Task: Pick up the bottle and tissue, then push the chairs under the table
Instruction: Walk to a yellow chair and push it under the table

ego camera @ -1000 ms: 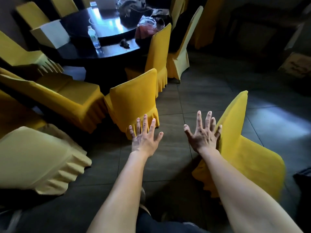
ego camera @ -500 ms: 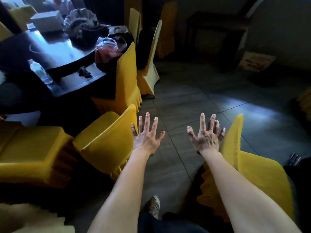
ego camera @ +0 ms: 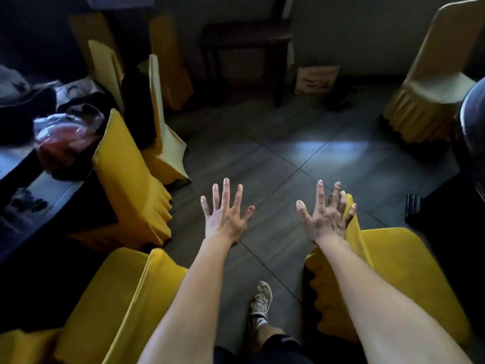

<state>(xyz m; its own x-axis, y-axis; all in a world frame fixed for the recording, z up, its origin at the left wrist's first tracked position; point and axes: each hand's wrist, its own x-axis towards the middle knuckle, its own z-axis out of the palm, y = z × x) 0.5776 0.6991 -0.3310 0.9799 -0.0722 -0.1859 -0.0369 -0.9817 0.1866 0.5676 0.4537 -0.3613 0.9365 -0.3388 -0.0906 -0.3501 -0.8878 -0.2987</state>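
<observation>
My left hand [ego camera: 225,216] and my right hand [ego camera: 325,219] are stretched out in front of me with fingers spread, holding nothing, over the dark tiled floor. A yellow-covered chair [ego camera: 399,274] stands at my right; its backrest top is just behind my right fingers. Another yellow chair [ego camera: 123,292] is at my lower left. A third yellow chair [ego camera: 131,179] stands against the dark table [ego camera: 52,190] at the left. The bottle and the tissue are out of view.
A plastic bag with something red [ego camera: 63,137] and dark bundles lie on the table. More covered chairs stand behind it [ego camera: 162,122] and at the far right [ego camera: 430,82]. A dark wooden side table [ego camera: 249,43] is by the back wall. My shoe [ego camera: 261,300] is below.
My view has swung to the right: the table and the bottle have slid off to the left, the bottle out of sight. Both hands stay spread and empty.
</observation>
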